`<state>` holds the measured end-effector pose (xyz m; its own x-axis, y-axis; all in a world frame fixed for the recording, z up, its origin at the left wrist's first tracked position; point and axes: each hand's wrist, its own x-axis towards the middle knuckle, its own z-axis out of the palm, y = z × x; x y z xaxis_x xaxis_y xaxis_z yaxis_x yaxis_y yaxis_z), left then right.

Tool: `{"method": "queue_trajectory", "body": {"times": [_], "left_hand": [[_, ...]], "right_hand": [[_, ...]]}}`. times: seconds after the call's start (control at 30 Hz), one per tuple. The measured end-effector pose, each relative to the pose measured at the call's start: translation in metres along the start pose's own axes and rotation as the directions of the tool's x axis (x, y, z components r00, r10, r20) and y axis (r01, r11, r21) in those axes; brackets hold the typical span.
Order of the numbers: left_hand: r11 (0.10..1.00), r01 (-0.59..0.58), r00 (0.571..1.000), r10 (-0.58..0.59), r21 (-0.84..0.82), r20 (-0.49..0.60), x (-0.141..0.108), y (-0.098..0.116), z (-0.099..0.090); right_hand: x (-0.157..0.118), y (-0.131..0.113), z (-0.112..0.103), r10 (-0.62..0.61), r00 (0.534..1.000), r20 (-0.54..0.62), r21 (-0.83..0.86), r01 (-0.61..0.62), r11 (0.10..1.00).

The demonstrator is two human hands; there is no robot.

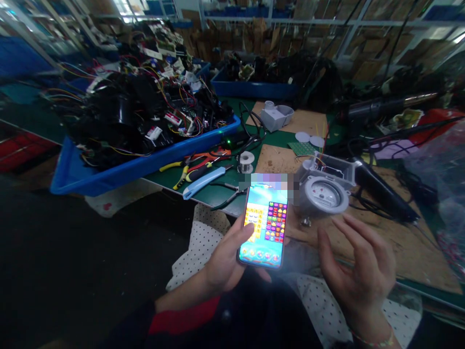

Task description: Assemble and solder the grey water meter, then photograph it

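Observation:
My left hand (228, 254) is wrapped round a smartphone (264, 225), its thumb lying over the screen's left edge. The phone is held upright over my lap, and its bright screen shows a grid of coloured game pieces. To the right, my right hand (359, 261) hovers with fingers apart and nothing in it. Just beyond those fingertips stands a grey plastic housing (324, 194) with a round dial-like face and wires in its open box part. Several pliers and a light-blue-handled cutter (205, 182) lie past the phone, near the solder spool (246, 162).
At the left, a blue tray (145, 162) is heaped with black parts and wires. Another blue tray (254, 90) stands at the back. A second grey housing (276, 118) sits on a board. A black-handled tool (387, 191) and its cables lie at the right, beside clear plastic bags (436, 160).

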<state>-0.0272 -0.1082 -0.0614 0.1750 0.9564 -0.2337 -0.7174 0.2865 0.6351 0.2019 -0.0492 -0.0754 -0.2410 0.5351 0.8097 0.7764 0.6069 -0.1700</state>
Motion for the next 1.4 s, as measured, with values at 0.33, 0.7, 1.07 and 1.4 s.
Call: {"method": "queue_trajectory", "body": {"times": [0.33,0.7,1.07,1.4], "left_hand": [[0.99,-0.088,0.988,0.073,0.112,0.136,-0.004,-0.003,-0.009],[0.987,-0.049,0.998,0.042,0.151,0.048,-0.006,0.003,-0.009],[0.992,-0.059,0.996,0.066,0.109,-0.063,0.0,0.001,-0.009],[0.964,-0.043,0.984,0.087,0.263,-0.158,0.003,-0.002,-0.008]], "right_hand": [[-0.001,-0.01,-0.009,-0.064,0.998,-0.028,-0.06,0.062,0.996],[-0.002,-0.014,-0.014,-0.053,0.998,-0.032,-0.022,0.052,0.998],[-0.001,-0.029,-0.01,-0.165,0.985,0.054,0.156,0.155,0.975],[-0.003,-0.032,-0.006,-0.162,0.984,0.076,0.224,0.142,0.964]]}}
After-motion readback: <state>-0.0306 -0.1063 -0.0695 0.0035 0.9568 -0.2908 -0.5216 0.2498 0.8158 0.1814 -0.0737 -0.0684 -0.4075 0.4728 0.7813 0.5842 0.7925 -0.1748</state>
